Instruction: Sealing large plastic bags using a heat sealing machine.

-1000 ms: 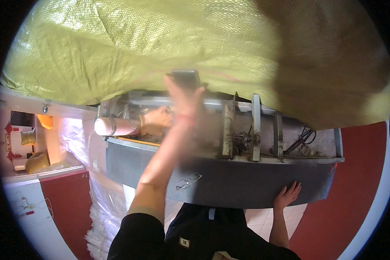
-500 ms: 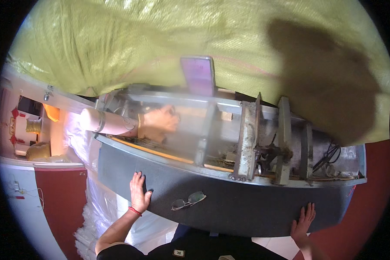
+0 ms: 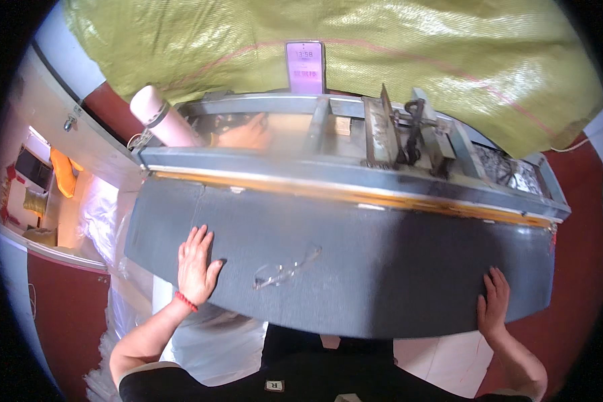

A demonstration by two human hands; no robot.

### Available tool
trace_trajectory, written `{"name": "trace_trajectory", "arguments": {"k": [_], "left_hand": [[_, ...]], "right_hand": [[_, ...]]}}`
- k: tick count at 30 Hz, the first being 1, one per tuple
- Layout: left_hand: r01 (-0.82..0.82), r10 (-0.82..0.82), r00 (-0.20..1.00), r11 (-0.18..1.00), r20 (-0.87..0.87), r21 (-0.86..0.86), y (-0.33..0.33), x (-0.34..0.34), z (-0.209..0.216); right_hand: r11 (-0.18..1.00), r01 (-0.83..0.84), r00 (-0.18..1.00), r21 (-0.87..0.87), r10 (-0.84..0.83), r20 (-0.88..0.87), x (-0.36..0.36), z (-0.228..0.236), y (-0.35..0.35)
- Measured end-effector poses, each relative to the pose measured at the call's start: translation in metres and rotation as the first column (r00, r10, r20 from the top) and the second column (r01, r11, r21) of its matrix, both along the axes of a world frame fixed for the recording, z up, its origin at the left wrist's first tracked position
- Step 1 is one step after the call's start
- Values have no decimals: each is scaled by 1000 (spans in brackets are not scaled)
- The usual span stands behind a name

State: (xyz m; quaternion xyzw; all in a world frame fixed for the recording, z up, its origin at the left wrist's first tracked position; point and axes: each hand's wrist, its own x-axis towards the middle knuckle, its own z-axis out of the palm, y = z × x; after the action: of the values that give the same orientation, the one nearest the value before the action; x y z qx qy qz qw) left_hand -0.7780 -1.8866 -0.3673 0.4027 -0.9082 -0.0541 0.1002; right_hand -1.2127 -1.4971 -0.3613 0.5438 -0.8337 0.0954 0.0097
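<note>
A yellow-green woven sheet (image 3: 409, 60) is spreading far beyond our left grip (image 3: 197, 264) and our right grip (image 3: 494, 301). Under both, the dark grey desk (image 3: 328, 301) is carrying our palms: we are resting them flat near its two ends, fingers extended and pointing away from us, with nothing caught in either. Beyond both grips, a metal frame (image 3: 268, 104) is running along the desk's far side. A pink cylinder (image 3: 171, 124) is leaning at the frame's left end, beyond the left grip and slightly to its left. A phone (image 3: 305, 70) is standing near upright against the sheet, farther away and sideways between our grips. The glasses (image 3: 285, 273) are lying on the desk just right of the left grip, apart from it; their long axis is slanting away from us toward the right. The left grip is being clearly the nearer; the right is sitting well apart from them. A red bracelet (image 3: 186, 301) is circling our left wrist.
</note>
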Motion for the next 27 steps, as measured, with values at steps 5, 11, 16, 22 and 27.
{"name": "trace_trajectory", "arguments": {"k": [5,11,16,22,27], "left_hand": [[116,-100,936,993,-337,28,9,16,-9],[244,-209,868,970,-450,19,70,-22,-10],[169,-177,847,984,-500,-62,70,-28,-21],[156,-221,858,972,-464,-175,77,-35,-19],[65,-192,770,972,-609,-224,89,-34,-18]], "right_hand": [[992,24,998,-125,-32,-61,12,-1,3],[921,172,981,-349,-194,-29,42,-18,-16],[816,-4,989,-578,90,119,80,-23,-57],[767,-177,855,-617,431,290,150,-8,-135],[722,-381,869,-578,492,42,202,9,-189]]}}
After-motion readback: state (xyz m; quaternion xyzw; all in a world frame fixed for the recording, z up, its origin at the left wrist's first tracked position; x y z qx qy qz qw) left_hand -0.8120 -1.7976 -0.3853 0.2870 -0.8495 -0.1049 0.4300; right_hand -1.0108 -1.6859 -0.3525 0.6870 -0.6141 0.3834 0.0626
